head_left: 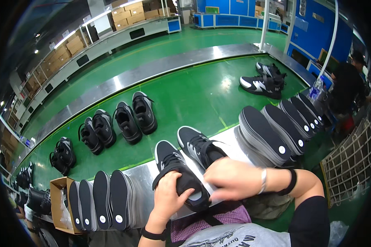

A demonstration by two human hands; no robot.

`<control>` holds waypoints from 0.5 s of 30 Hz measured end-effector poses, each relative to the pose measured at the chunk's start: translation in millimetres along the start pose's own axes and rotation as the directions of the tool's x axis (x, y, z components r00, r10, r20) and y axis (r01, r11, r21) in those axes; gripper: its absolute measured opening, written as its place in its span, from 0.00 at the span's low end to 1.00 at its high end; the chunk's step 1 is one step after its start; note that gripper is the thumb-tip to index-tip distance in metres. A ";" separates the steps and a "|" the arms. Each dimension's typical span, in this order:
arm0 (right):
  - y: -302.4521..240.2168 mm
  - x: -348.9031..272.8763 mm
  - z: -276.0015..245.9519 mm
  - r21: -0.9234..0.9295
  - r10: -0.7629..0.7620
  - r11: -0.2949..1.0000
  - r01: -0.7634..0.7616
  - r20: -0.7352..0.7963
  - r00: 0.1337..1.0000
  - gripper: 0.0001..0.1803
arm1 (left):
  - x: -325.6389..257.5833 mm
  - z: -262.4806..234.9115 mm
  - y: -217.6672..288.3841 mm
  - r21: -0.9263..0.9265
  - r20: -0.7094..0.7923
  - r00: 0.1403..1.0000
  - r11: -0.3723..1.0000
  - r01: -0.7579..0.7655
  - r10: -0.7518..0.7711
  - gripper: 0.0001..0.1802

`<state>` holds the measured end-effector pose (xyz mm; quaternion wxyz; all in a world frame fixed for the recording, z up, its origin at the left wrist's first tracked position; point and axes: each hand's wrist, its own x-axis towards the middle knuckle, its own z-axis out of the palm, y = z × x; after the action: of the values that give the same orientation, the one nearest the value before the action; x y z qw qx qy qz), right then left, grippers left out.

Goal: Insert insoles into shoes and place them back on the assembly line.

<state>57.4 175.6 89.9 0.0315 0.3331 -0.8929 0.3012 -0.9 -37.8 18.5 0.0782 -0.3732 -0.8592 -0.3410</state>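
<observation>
A black sneaker with a pale toe edge [167, 154] rests on the metal ledge in front of me, toe pointing away. My left hand [167, 196] grips its left side, with the fingers over the strap and the thumb at the collar. Inside its heel a light grey patch shows. My right hand [231, 177] is beside this heel, fingers low and smeared by motion; whether they hold anything is unclear. It partly covers a second matching sneaker [192, 140], which stands to the right of the first.
Stacks of black insoles [102, 197] stand left, beside an open cardboard box [61, 206]. More insole stacks [264, 131] lie right. Several sneakers [142, 113] sit on the green surface [189, 99] beyond, and another pair [261, 85] at far right. A person [350, 88] is at the right edge.
</observation>
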 end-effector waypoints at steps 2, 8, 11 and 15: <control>14.8 -10.8 -35.0 -0.126 0.306 0.931 -0.343 -0.241 0.921 0.17 | 0.5 0.3 5.1 0.167 -0.033 0.999 0.986 0.021 -0.015 0.22; 130.2 -101.9 -60.1 -0.294 0.906 0.253 -0.922 -0.263 0.332 0.33 | 33.6 18.7 -16.6 0.028 -0.138 0.980 0.990 -0.141 0.144 0.11; 125.9 -103.3 -58.9 -0.296 0.823 0.302 -0.906 -0.399 0.405 0.29 | 50.0 3.4 -16.8 -0.173 -0.105 0.989 0.981 0.084 -0.103 0.12; 130.9 -94.8 -56.9 -0.313 0.809 0.303 -0.900 -0.414 0.417 0.28 | 56.0 -0.8 -34.0 -0.463 0.136 0.909 0.786 0.409 -0.393 0.14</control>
<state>42.4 340.0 44.3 0.0292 -0.2431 -0.9676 0.0611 -64.3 -22.0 23.0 -0.1050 -0.1952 -0.8075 -0.5467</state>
